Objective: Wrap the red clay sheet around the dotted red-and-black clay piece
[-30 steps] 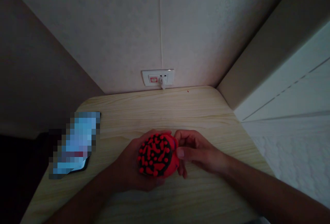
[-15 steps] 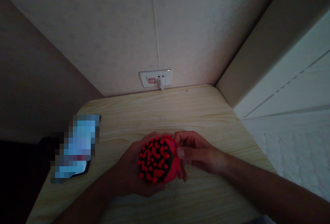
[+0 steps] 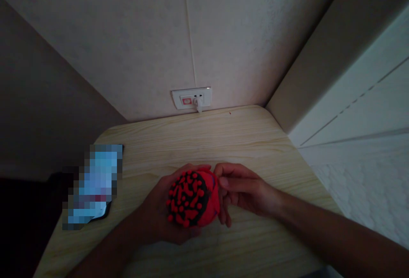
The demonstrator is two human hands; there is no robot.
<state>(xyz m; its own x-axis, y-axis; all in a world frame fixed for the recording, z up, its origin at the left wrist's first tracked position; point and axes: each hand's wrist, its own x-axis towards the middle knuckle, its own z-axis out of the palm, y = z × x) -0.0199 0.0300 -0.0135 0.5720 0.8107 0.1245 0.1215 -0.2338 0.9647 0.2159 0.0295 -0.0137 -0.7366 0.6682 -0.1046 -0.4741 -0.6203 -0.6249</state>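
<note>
Fingers of the left hand [image 3: 163, 207] are curled around the red-and-black object [image 3: 187, 199]; its right edge is pinched between the right hand [image 3: 247, 188]'s thumb and forefinger.

no words or numbers can be read. at left, the screen of the phone [image 3: 97, 180] is blurred into blocks; near the center, the wall socket [image 3: 207, 97] bears a red square mark [image 3: 187, 101], too small to make out.

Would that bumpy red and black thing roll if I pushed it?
The bumpy thing might roll, since its outline looks roundish. Its raised dots could make it less slippery, but they may be fragile because they stick out.
</note>
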